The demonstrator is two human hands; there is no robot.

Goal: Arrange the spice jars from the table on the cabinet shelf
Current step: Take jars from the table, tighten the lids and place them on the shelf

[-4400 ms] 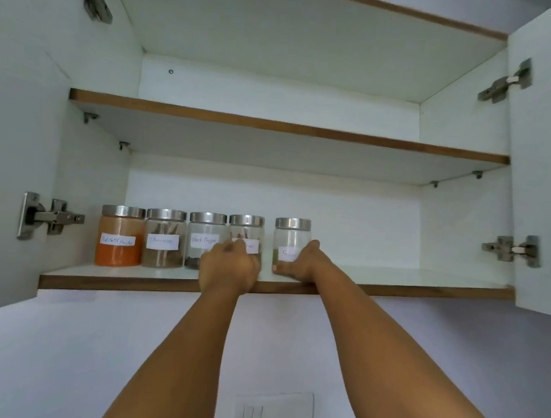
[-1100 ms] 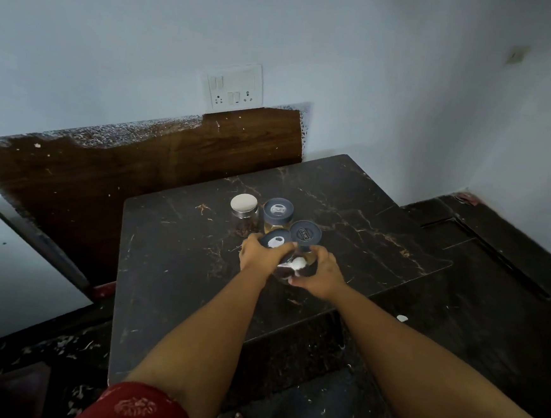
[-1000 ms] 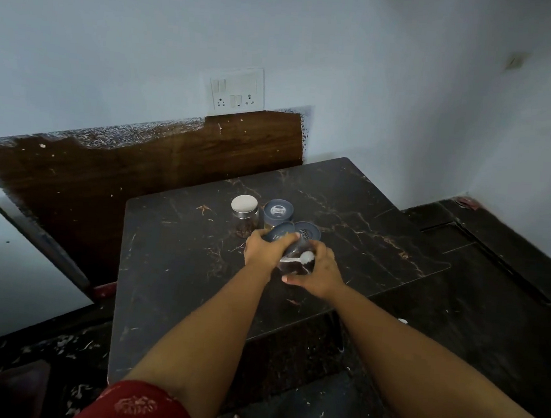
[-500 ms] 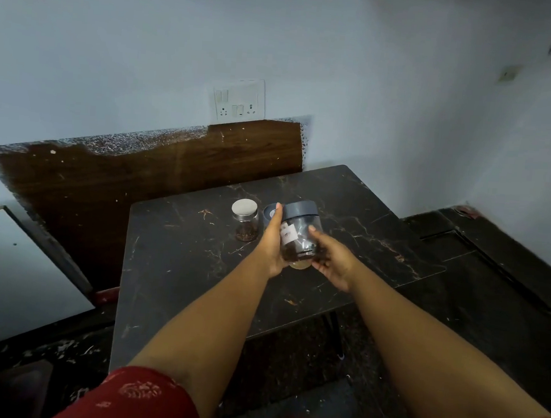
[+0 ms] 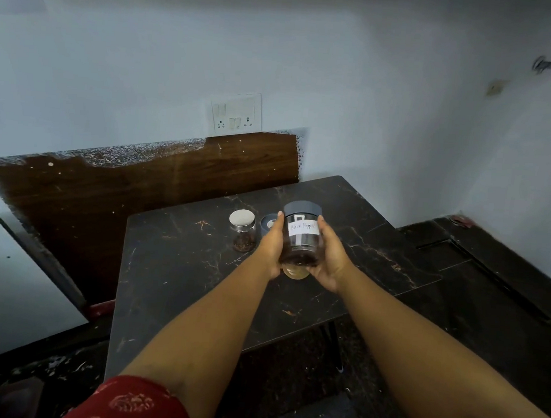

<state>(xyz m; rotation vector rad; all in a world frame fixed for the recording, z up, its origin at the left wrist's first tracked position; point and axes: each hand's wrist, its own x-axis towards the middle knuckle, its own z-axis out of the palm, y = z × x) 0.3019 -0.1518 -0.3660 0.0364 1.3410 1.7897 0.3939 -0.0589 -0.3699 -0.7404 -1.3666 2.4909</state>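
Your left hand [image 5: 272, 248] and right hand [image 5: 328, 257] clasp the black pepper jar [image 5: 301, 235] from both sides, lifted above the worktop [image 5: 177, 267]. A second jar [image 5: 294, 271] seems tucked under it. Keep the jar upright as you raise it. Left of it, two jars [image 5: 242, 229] wait on the worktop.

Held jar [image 5: 300, 240] above table [image 5: 177, 267] (two jars [image 5: 242, 230] behind-left).
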